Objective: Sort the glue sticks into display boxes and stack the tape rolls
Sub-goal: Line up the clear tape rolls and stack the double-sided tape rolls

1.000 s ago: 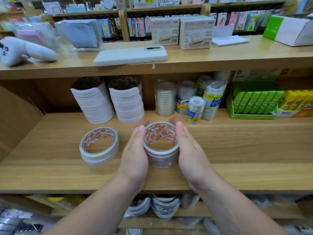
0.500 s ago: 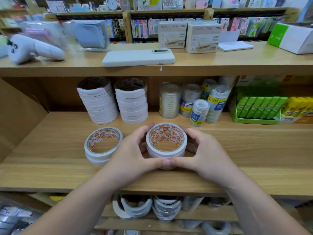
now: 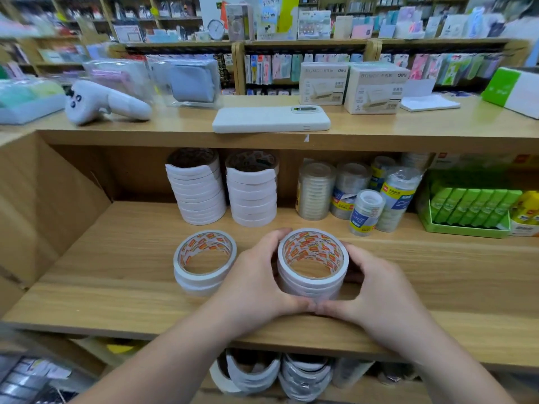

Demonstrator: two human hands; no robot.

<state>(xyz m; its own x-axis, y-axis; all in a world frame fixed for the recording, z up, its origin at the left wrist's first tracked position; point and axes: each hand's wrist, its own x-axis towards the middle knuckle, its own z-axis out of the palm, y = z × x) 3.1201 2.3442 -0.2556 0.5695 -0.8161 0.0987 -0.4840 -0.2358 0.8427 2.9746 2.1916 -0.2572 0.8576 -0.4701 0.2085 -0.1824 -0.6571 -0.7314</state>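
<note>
A stack of white tape rolls with orange-printed cores [image 3: 312, 275] stands on the middle wooden shelf [image 3: 116, 287]. My left hand [image 3: 256, 284] curls round its left side and my right hand [image 3: 376, 290] round its right side, thumbs meeting at the front. A shorter stack of the same rolls [image 3: 204, 262] stands just left of my left hand. Two tall stacks of white rolls [image 3: 201, 193] [image 3: 253, 193] stand at the back. Green glue sticks lie in a green display box [image 3: 466, 211] at the right, with yellow glue sticks [image 3: 528, 208] beside it.
Wrapped clear tape packs [image 3: 316, 191] and a small roll pack [image 3: 366, 211] stand behind my right hand. A white phone [image 3: 271, 119], a white controller [image 3: 105, 103] and boxes [image 3: 376, 88] lie on the upper shelf. More tape rolls [image 3: 274, 374] sit on the shelf below.
My hands went from flat against the stack's sides to curled round it, thumbs meeting in front. The view has tilted upward.
</note>
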